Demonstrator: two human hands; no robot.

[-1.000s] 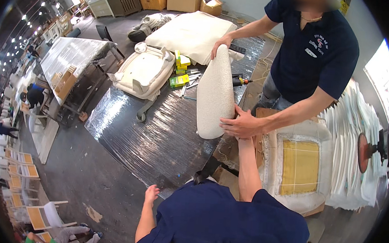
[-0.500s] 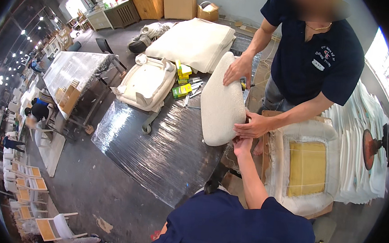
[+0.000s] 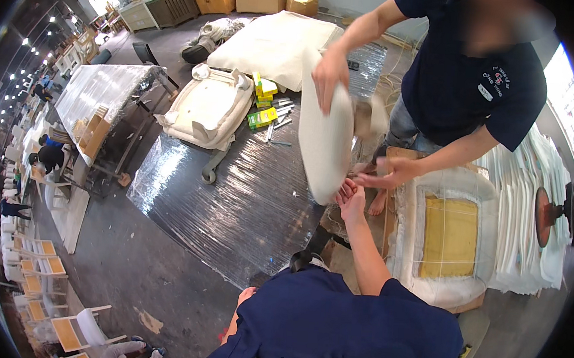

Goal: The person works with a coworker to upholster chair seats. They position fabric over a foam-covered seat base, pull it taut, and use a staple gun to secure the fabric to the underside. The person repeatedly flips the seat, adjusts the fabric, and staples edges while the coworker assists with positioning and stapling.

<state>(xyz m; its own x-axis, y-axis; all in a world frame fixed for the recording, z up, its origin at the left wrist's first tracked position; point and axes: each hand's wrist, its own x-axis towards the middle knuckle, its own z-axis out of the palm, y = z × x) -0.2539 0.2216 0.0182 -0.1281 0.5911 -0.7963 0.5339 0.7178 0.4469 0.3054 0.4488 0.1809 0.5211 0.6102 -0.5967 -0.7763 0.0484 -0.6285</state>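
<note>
A padded cream seat cushion (image 3: 324,138), blurred by motion, stands on edge over the table's right side. My right hand (image 3: 351,198) is at its lower right edge, fingers apart and half bent; whether they touch it is hard to tell. The co-worker's one hand (image 3: 330,79) lies on the cushion's upper face, and their other hand (image 3: 390,173) is beside my fingers, off the cushion. A loose beige flap shows behind the cushion. Only a small part of my left hand (image 3: 247,294) shows past my dark blue sleeve, its fingers mostly hidden.
On the plastic-wrapped table (image 3: 233,188) lie an upturned cushion (image 3: 205,110), green-yellow boxes (image 3: 262,117), pale sticks and stacked cream sheets (image 3: 270,45). At right, a padded frame with yellow middle (image 3: 449,237) stands beside white foam sheets (image 3: 530,216). A wrapped table (image 3: 106,93) is farther left.
The cushion has turned more edge-on and its top has swung up and left. The co-worker's lower hand has come off it. My right hand has moved slightly up, with its fingers more spread.
</note>
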